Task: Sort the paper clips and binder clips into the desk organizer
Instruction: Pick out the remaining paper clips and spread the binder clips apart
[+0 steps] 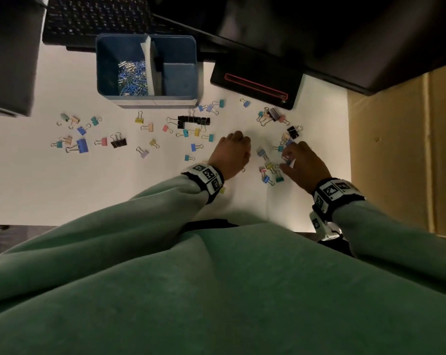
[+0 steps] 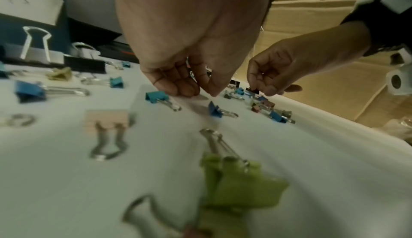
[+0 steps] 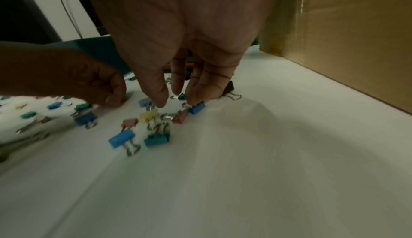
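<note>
Dozens of binder clips (image 1: 82, 145) lie scattered on the white surface (image 1: 114, 188) before the blue desk organizer (image 1: 147, 70), whose left compartment holds paper clips (image 1: 133, 78). Your left hand (image 1: 231, 155) curls fingertips together on the surface, seemingly empty, while your right hand (image 1: 305, 162) reaches down, fingers touching a blue clip (image 3: 197, 108).

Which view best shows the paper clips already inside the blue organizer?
The head view: it looks down into the blue organizer, where paper clips pile in the left compartment. The left wrist view shows only its outer wall; the right wrist view a dark blue edge behind the hands.
</note>
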